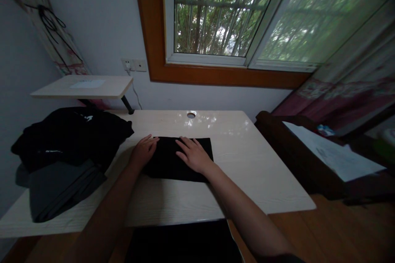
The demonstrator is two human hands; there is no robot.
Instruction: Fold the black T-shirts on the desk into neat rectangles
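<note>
A black folded cloth [173,162], perhaps a garment, lies flat as a neat rectangle on the pale wooden desk [247,164]. My left hand [144,150] rests at its left edge, with the fingers stretched toward the far left corner. On the right half of the cloth, my right hand [193,154] lies flat, its fingers spread and the thumb apart. Neither hand grips anything. To the left of my left arm is a loose heap of black clothes [70,131] with white print, and a dark grey garment [61,187] hangs over the desk's front edge.
A small raised shelf [83,86] with a paper on it stands at the back left. Near the far edge is a round cable hole [191,115]. To the right stands dark brown furniture [296,152] bearing a white sheet [333,154]. A window is behind the desk.
</note>
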